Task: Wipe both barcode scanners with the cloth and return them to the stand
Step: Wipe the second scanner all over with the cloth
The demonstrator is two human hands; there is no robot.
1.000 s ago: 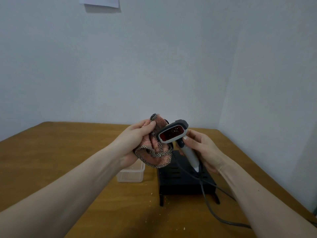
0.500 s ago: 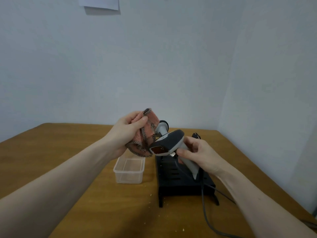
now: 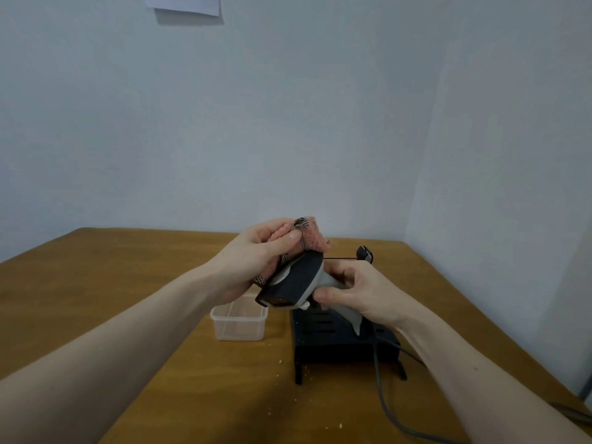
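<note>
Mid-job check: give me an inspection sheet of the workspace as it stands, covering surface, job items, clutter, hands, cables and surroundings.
Surface: wooden table, with pale crumbs scattered in front of the stand.
Job's things: one scanner held above the table, window end tilted down; cloth bunched against its top; black stand on the table below, holding no scanner that shows. Second scanner: a small dark part shows behind the right hand, cannot tell.
Clutter: clear plastic tub left of the stand.
Hands: left hand grips the cloth; right hand grips the scanner's handle.
Cables: grey cable runs from the handle down across the table.
Surroundings: plain wall, paper sheet pinned up top.
</note>
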